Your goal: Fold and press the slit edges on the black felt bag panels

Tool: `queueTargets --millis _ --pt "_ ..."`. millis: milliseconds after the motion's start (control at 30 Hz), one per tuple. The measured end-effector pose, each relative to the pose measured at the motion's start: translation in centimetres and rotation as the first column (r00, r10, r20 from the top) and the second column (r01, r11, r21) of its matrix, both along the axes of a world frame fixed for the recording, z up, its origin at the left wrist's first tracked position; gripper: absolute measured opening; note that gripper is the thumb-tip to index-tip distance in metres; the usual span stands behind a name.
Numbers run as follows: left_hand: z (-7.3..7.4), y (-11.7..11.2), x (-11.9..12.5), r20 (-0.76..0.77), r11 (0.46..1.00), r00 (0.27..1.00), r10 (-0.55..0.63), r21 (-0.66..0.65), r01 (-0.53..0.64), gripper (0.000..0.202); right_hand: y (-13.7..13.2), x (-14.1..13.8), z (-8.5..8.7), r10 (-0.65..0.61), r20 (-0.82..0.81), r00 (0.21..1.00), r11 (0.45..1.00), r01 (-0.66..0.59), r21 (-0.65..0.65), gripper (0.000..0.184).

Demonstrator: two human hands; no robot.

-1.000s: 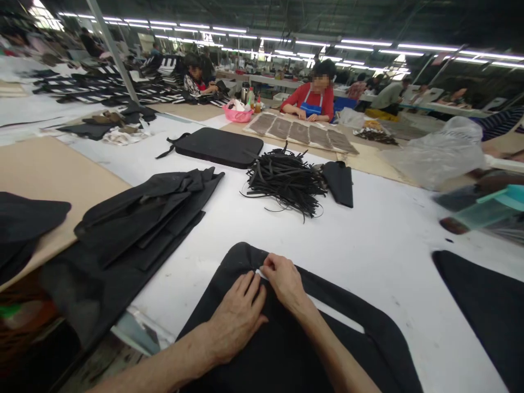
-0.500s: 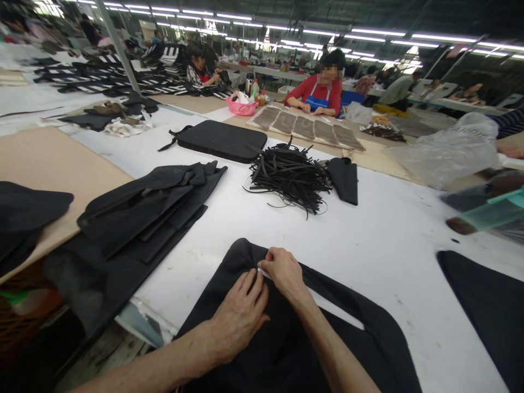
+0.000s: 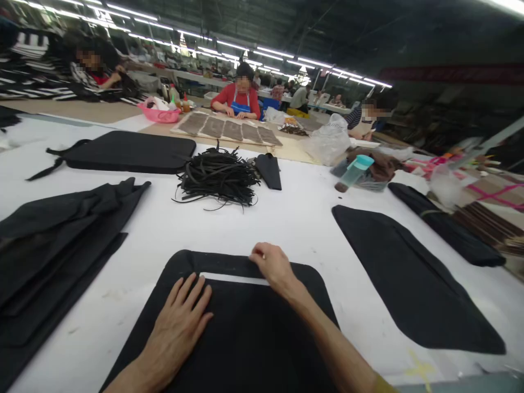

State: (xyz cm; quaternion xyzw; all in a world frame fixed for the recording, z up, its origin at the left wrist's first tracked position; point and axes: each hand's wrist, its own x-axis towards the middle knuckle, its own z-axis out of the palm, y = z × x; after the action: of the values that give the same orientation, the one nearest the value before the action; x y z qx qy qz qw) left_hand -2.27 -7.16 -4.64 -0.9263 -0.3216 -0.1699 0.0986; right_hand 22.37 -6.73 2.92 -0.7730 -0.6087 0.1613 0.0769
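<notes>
My right hand has shifted rightward, away from my left hand, along the narrow white band.
The black, round-cornered fabric panel lies on the white-topped desk beneath both; my left fingers spread flat near the band's left end, my right fingers curl together, their grip unclear to me.

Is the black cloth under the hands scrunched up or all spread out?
Spread out: the black cloth lies broad and flat on the white table, with its two far rounded corners showing.
</notes>
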Motion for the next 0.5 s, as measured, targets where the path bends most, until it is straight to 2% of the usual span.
queueTargets --millis 100,200,367,500 --pt "0.0 0.7 0.3 0.003 0.999 1.0 -0.031 0.011 0.031 0.038 -3.3 6.5 -0.1 -0.114 0.075 0.991 0.994 0.113 0.006 0.026" --pt "0.0 1.3 0.9 -0.036 0.998 0.998 -0.048 0.043 0.049 0.038 -6.1 9.9 -0.9 -0.13 0.095 0.987 0.991 0.131 -0.002 0.031" --pt "-0.2 1.6 1.4 -0.062 0.996 0.996 -0.063 0.052 0.066 0.039 -7.9 10.6 -1.9 -0.197 0.045 0.979 0.98 0.198 -0.017 0.023" --pt "-0.1 1.4 1.4 -0.009 0.999 0.999 -0.043 -0.007 0.043 0.039 -7.9 10.9 -1.8 -0.236 -0.101 0.967 0.972 0.234 -0.026 0.017"
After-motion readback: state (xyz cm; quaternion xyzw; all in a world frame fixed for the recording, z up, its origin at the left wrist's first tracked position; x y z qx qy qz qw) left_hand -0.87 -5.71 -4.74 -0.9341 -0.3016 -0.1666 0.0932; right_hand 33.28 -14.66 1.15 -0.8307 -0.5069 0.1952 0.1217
